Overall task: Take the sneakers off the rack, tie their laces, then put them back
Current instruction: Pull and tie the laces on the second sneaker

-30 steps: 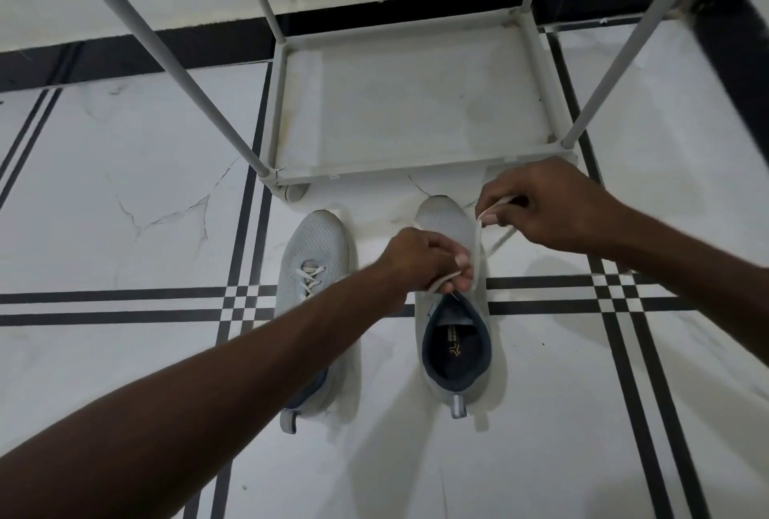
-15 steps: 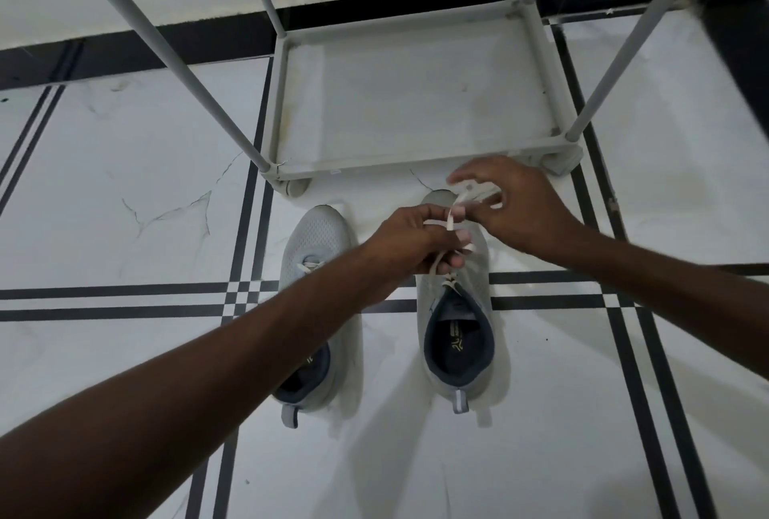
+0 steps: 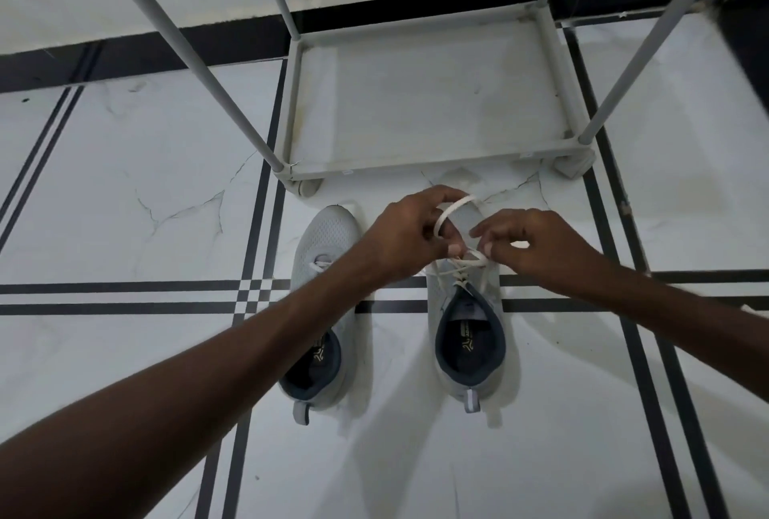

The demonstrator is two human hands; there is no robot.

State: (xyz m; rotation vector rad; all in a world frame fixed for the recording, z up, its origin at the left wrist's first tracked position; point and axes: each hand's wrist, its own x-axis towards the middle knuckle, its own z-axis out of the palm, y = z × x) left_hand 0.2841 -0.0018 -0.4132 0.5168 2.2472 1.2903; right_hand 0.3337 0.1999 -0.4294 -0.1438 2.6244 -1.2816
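Note:
Two light grey sneakers with dark blue linings stand side by side on the floor, toes toward the rack. The left sneaker (image 3: pixel 322 252) has its white lace in a bow. Over the right sneaker (image 3: pixel 468 335) both hands work its white lace (image 3: pixel 451 212). My left hand (image 3: pixel 410 239) pinches a loop of lace that arcs above the toe. My right hand (image 3: pixel 537 248) pinches the other lace strand just right of the crossing. My left forearm hides the middle of the left sneaker.
The grey metal shoe rack (image 3: pixel 420 166) stands just beyond the sneakers, its bottom shelf bare, slanted posts rising left and right. White marble floor with black stripe lines (image 3: pixel 125 298) surrounds everything. A black skirting band (image 3: pixel 166 52) runs along the wall behind.
My hands have come together over the right sneaker's lacing. The lace, earlier pulled taut to the right, now forms a loop held by my left hand.

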